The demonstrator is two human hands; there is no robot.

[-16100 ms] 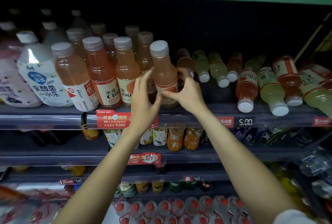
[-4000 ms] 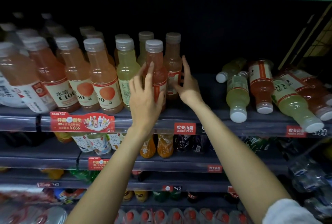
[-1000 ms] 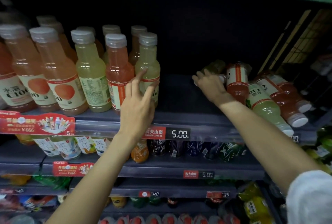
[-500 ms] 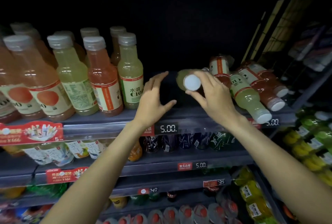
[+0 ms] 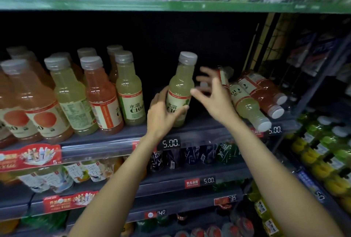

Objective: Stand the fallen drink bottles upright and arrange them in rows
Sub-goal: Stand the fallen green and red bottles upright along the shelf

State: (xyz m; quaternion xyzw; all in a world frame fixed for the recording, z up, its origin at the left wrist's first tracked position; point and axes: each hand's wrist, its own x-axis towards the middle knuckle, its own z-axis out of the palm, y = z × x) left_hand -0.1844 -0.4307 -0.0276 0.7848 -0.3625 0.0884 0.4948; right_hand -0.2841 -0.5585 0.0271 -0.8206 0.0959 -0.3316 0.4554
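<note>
Left hand [image 5: 161, 111] fingers wrap the label of a pale green bottle [image 5: 180, 90], near upright at frame centre, base on the shelf [image 5: 106, 141]. Right hand [image 5: 214, 94] just right of it, fingers spread, blurred, gripping nothing. Standing bottles [image 5: 100, 94] in rows at left. Fallen bottles [image 5: 252, 101] lie at right, caps toward the shelf edge.

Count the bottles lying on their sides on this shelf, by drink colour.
Fallen clear plastic bottles of yellow-green drink: 1
Fallen clear plastic bottles of orange-red drink: 3, one partly behind the right hand
Total: 4
The left hand grips an upright yellow-green bottle, not counted.
</note>
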